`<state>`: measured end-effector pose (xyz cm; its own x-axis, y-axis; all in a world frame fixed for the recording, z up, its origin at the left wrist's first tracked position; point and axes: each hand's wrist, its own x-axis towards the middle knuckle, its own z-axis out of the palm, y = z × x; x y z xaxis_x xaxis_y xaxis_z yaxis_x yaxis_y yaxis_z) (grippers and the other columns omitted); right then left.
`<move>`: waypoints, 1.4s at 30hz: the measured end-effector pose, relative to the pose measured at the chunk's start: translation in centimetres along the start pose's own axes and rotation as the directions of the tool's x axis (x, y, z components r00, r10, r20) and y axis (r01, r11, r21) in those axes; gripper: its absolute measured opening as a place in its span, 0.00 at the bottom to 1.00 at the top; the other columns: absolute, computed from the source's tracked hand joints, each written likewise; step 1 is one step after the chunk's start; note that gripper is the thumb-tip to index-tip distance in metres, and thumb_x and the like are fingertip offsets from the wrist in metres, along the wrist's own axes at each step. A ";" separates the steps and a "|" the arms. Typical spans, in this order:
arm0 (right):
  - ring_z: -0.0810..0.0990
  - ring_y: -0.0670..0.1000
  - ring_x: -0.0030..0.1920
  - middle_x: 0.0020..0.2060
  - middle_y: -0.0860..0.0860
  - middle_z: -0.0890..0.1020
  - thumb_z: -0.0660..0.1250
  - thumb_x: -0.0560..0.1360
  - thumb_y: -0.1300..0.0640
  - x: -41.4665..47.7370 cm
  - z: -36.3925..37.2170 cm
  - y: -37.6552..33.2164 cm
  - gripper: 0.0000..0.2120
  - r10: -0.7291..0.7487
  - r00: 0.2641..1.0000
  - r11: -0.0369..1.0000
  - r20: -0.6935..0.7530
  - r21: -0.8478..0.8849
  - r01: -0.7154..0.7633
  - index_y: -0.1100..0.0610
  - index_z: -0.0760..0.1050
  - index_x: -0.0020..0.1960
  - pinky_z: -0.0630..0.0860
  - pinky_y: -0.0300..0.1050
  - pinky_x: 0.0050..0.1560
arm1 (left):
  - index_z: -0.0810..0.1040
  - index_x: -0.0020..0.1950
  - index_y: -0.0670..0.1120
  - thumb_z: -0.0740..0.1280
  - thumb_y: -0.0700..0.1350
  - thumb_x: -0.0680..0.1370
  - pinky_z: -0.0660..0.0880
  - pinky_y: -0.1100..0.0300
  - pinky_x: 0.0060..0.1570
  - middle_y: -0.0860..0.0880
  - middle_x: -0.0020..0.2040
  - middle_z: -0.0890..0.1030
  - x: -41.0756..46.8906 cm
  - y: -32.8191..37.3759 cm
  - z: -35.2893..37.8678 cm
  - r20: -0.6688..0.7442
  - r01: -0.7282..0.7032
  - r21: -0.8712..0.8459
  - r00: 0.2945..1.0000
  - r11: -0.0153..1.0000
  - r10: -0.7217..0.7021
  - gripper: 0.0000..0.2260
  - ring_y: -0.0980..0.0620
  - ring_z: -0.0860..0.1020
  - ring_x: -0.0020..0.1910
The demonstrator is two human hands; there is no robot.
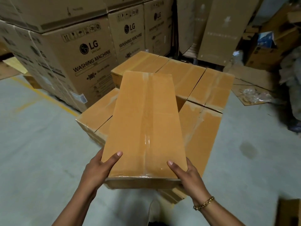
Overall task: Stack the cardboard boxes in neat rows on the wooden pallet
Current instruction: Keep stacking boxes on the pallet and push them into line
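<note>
I hold a long taped cardboard box (145, 126) in front of me, above the stack. My left hand (99, 168) grips its near left corner, thumb on top. My right hand (187, 173) grips its near right corner, thumb on top, with a gold bracelet on that wrist. Below and beyond it lie several similar orange-brown boxes (203, 85) in rows, a lower row on the left (96, 116) and right (206, 132). The pallet is hidden under them.
Large washing-machine cartons (78, 51) are stacked at the back left. Tall cartons (218, 30) lean at the back right beside loose cardboard and plastic (254, 93). Grey concrete floor (40, 152) with a yellow line surrounds the stack. A box corner (290, 211) shows at bottom right.
</note>
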<state>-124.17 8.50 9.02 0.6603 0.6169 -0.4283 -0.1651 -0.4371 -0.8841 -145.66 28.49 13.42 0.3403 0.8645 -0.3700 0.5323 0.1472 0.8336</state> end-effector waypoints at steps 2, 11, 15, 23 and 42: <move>0.76 0.38 0.55 0.56 0.33 0.75 0.74 0.71 0.34 2.2 2.2 -0.8 0.32 0.027 1.000 1.000 -0.004 0.013 -0.027 0.40 0.64 0.69 0.73 0.55 0.69 | 0.78 0.65 0.67 0.70 0.77 0.61 0.78 0.44 0.62 0.60 0.54 0.86 3.1 0.7 -1.4 0.015 0.014 0.033 1.000 0.999 -0.014 0.34 0.53 0.84 0.53; 0.83 0.38 0.53 0.51 0.35 0.85 0.74 0.71 0.37 9.4 10.5 -3.9 0.24 0.046 0.998 0.996 -0.052 0.076 -0.042 0.40 0.75 0.64 0.77 0.43 0.61 | 0.77 0.68 0.65 0.72 0.78 0.59 0.78 0.41 0.62 0.57 0.58 0.85 16.2 3.8 -6.5 0.111 0.027 0.107 0.993 0.994 -0.039 0.40 0.50 0.84 0.55; 0.82 0.33 0.50 0.48 0.31 0.84 0.74 0.73 0.40 12.8 14.4 -4.2 0.21 0.084 0.989 0.992 -0.123 0.109 -0.070 0.39 0.74 0.64 0.77 0.38 0.56 | 0.72 0.76 0.61 0.71 0.81 0.57 0.76 0.41 0.65 0.54 0.66 0.82 22.6 3.7 -7.4 0.183 -0.017 0.154 0.983 0.988 -0.012 0.50 0.48 0.81 0.59; 0.78 0.44 0.64 0.65 0.39 0.79 0.71 0.62 0.22 16.3 22.1 -3.4 0.50 0.239 0.927 0.963 -0.290 0.189 -0.190 0.42 0.64 0.78 0.75 0.51 0.67 | 0.66 0.79 0.54 0.74 0.71 0.65 0.74 0.41 0.63 0.48 0.66 0.77 34.0 1.8 -8.0 0.457 -0.034 0.187 0.887 0.982 -0.056 0.47 0.42 0.75 0.63; 0.83 0.45 0.59 0.59 0.44 0.84 0.79 0.69 0.42 11.5 28.5 7.1 0.29 0.373 0.789 0.909 -0.489 0.365 -0.203 0.43 0.77 0.68 0.81 0.44 0.57 | 0.67 0.78 0.62 0.66 0.76 0.67 0.81 0.48 0.53 0.53 0.59 0.82 34.4 -11.5 -5.8 0.629 -0.148 0.325 0.771 0.934 -0.096 0.41 0.48 0.81 0.54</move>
<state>-138.63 31.19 -7.57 0.8176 0.0037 -0.5758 -0.5514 -0.2831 -0.7848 -144.62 59.35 -6.54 0.6988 0.3502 -0.6237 0.6986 -0.1466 0.7003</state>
